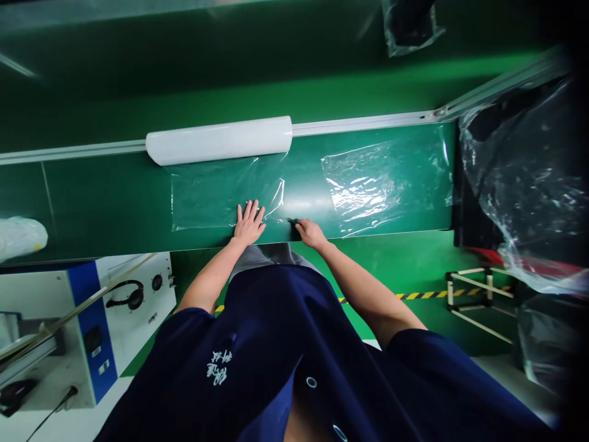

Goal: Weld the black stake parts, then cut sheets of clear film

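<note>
A sheet of clear plastic film [207, 190] lies on the green worktable [105, 202], running from under the white roll [221, 140] towards my body. My left hand [249, 226] rests flat with fingers spread on the film's near right part. Just to the right, past the film's edge, my right hand [310, 232] is closed around a small dark pointed tool [292, 221]. Its tip points left, and its exact kind is too small to make out. Farther right, a separate wrinkled sheet of clear plastic [368, 190] lies on the table.
A metal rail [363, 126] runs along the table's far edge, meeting a bar at the right. A plastic-wrapped roll [21, 238] lies at the far left. Plastic-covered equipment [529, 172] stands at the right. A white and blue cabinet [87, 331] and a tubular frame [481, 291] stand below.
</note>
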### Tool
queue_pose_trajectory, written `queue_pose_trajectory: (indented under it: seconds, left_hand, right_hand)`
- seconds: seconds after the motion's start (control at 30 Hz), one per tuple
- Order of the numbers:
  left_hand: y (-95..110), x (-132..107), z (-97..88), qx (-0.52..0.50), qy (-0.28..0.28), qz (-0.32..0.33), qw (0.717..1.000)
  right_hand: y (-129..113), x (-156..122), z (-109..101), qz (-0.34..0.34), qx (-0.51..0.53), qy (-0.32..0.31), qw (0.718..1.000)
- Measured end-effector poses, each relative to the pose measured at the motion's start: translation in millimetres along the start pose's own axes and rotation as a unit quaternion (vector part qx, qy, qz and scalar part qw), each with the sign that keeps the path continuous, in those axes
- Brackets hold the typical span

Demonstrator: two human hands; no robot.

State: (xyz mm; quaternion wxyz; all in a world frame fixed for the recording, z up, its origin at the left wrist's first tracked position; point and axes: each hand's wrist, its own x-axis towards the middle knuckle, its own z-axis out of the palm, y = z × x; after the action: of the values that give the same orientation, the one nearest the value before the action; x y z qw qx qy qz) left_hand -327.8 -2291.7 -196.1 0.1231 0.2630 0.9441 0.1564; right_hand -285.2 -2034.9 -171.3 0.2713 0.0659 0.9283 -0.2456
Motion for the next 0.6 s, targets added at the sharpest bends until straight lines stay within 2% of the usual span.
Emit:
queue_pose_trajectory:
  seconds: [0.27,0.4,0.6]
  left_hand:
    - [-1.0,-1.1,-4.2,-0.003,-0.016,-0.005,1.000]
    - [-1.2,-1.4,-5.0,-0.010,-0.019,-0.009,1.000]
    - [-1.9,-2.1,-5.2,-0.006,-0.016,-0.009,1.000]
  right_hand:
    - [-20.0,8.9,-20.4,-0.026,-0.099,-0.016,0.995]
    - [-24.5,16.9,-28.0,-0.050,-0.138,-0.058,0.988]
    - [-17.5,25.5,-37.2,-0.114,-0.157,-0.118,0.974]
